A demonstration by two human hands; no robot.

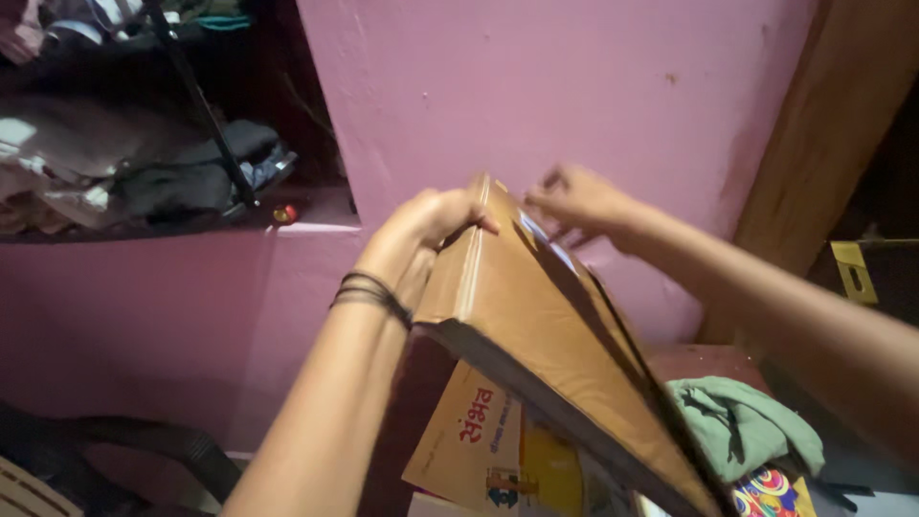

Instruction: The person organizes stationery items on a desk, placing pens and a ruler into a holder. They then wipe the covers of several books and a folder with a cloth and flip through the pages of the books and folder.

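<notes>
A large brown book or cardboard-covered folder [536, 335] is held up on edge in front of a pink wall. My left hand [431, 225] grips its top corner, fingers curled over the edge; black threads circle that wrist. My right hand [574, 201] reaches to the top of the far side, its fingers touching the upper edge or a page there; the motion blur hides the exact hold. Below the brown cover stand thinner books with yellow and orange covers [479, 445].
A recessed wall shelf [306, 225] at upper left holds dark folded clothes [191, 172] and a small red object [284, 213]. A green cloth [742, 426] lies at lower right on a dark red surface [699, 362]. A wooden frame [823, 144] rises at right.
</notes>
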